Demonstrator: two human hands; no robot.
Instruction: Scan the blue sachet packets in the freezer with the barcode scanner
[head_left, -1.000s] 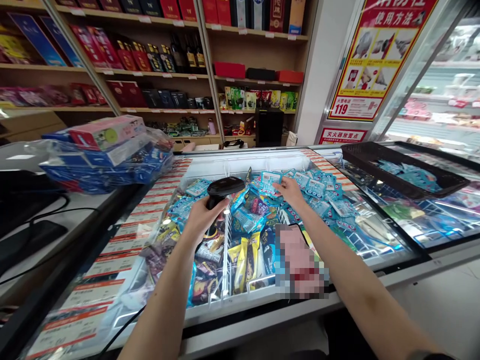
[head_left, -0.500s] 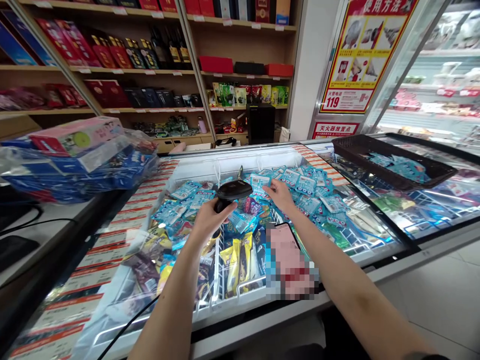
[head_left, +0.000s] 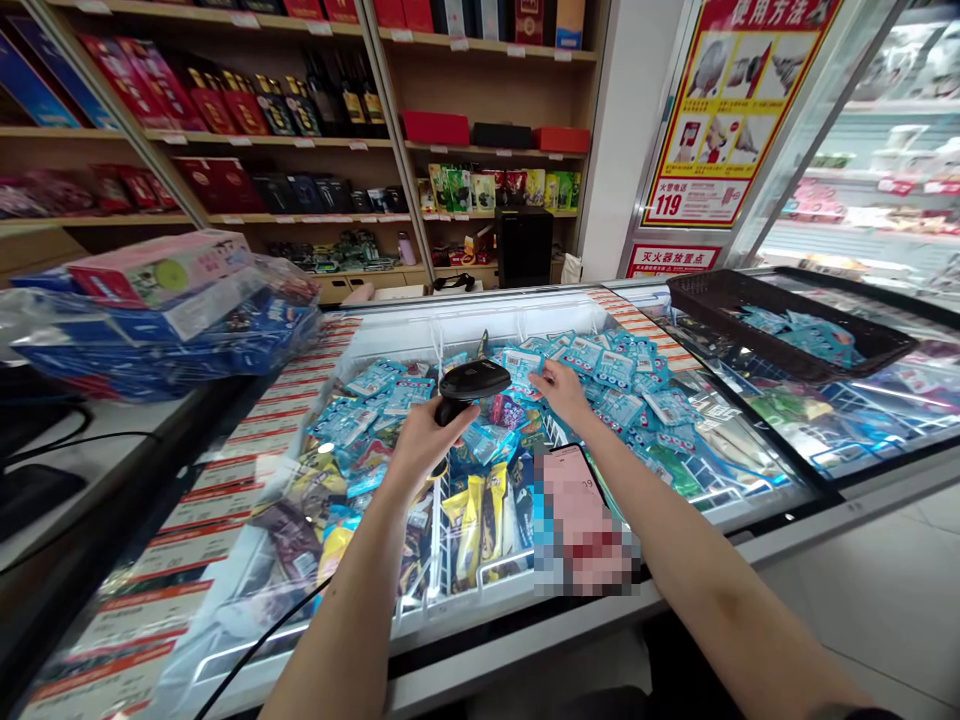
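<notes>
Scanner clamped in left hand, right hand pinching blue packet between fingers; scanning, I'd guess, so its barcode wants lining up.

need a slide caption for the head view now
Left hand gripping a black handheld scanner, right hand holding a blue packet by its edge, above a glass-topped freezer.

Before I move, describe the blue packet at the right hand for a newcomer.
Find the glass-topped freezer across the middle. Toward its far side is the black scanner in the left hand; the blue packet is just to its right. Among many similar packets, it is the one pinched at its edge by the right hand, barcode showing.
</notes>
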